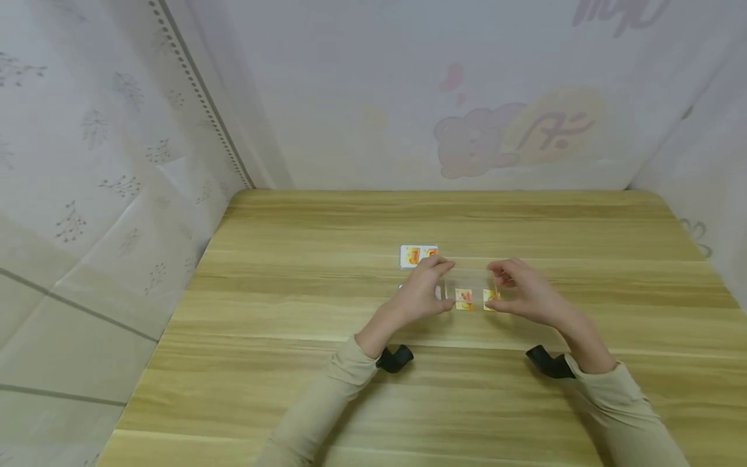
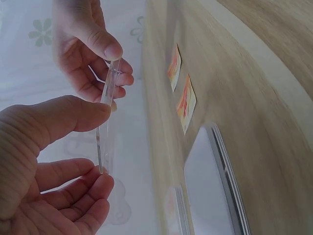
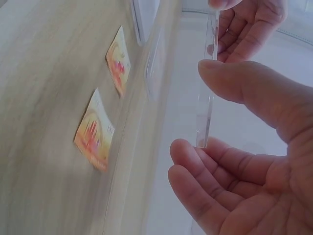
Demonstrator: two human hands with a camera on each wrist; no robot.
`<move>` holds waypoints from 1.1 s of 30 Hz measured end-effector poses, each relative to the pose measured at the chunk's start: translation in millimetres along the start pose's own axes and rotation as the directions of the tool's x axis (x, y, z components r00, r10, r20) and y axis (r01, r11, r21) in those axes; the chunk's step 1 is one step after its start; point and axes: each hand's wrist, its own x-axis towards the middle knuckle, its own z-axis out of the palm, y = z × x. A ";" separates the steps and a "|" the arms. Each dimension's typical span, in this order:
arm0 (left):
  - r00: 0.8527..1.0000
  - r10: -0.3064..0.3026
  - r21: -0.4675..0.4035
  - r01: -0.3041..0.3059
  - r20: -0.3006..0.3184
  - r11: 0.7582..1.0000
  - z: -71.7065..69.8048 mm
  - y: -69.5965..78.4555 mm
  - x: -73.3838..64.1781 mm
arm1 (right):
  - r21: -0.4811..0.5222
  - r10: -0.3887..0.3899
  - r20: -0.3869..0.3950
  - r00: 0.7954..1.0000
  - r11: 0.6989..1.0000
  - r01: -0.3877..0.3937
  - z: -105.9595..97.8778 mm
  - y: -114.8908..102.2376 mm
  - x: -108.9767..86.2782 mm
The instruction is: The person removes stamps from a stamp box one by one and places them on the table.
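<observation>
A thin, clear rectangular plastic panel (image 1: 471,277) is held above the table between both hands. My left hand (image 1: 420,290) pinches its left end, thumb against one edge and fingertips at the opposite one. At the other end my right hand (image 1: 528,293) grips it the same way. Both wrist views show the panel (image 2: 108,107) nearly edge-on, raised off the wood. Below it lie two small orange-and-yellow picture cards, a left one (image 3: 118,61) and a right one (image 3: 95,134). A flat white piece with a silvery rim (image 2: 210,176) lies beside them, mostly hidden by my left hand in the head view.
Just beyond my left hand lies a flat clear-edged case (image 1: 417,256) with two orange pictures in it. The wooden table (image 1: 292,259) meets a pale printed curtain (image 1: 350,97) at its back edge. A black wrist mount (image 1: 395,359) sits at my left cuff, another (image 1: 548,362) at my right.
</observation>
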 end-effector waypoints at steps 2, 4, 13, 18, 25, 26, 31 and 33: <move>1.000 0.004 0.002 -0.004 -0.007 1.000 -1.4 -1.9 -1.5 | -0.004 -0.001 0.004 1.000 1.000 0.001 1.4 -0.8 2.2; 1.000 0.006 -0.004 -0.006 -0.013 1.000 -2.8 -3.4 -3.5 | -0.004 -0.004 0.007 1.000 1.000 0.004 3.0 -1.4 4.3; 0.999 0.006 -0.019 -0.006 -0.036 1.000 -9.0 -10.5 -11.4 | -0.009 -0.016 0.013 1.000 1.000 0.016 10.7 -6.0 12.2; 0.999 0.017 -0.031 -0.019 -0.048 0.999 -12.6 -14.0 -15.8 | 0.014 -0.016 0.019 1.000 1.000 0.016 13.8 -9.7 16.2; 0.999 0.005 -0.042 -0.007 -0.043 0.999 -18.1 -16.9 -21.3 | 0.022 0.006 0.039 0.999 1.000 -0.007 15.9 -17.0 20.0; 0.999 0.004 -0.043 -0.005 -0.042 0.999 -18.7 -17.5 -22.2 | 0.027 0.006 0.041 0.999 1.000 -0.007 16.3 -17.9 20.6; 0.999 0.002 -0.034 -0.004 -0.047 0.999 -21.0 -21.7 -25.8 | 0.029 0.001 0.041 0.999 1.000 -0.002 20.9 -19.6 24.4; 0.999 0.003 -0.031 -0.005 -0.050 1.000 -22.1 -23.3 -27.1 | 0.030 -0.003 0.038 0.999 1.000 0.002 22.7 -20.0 25.8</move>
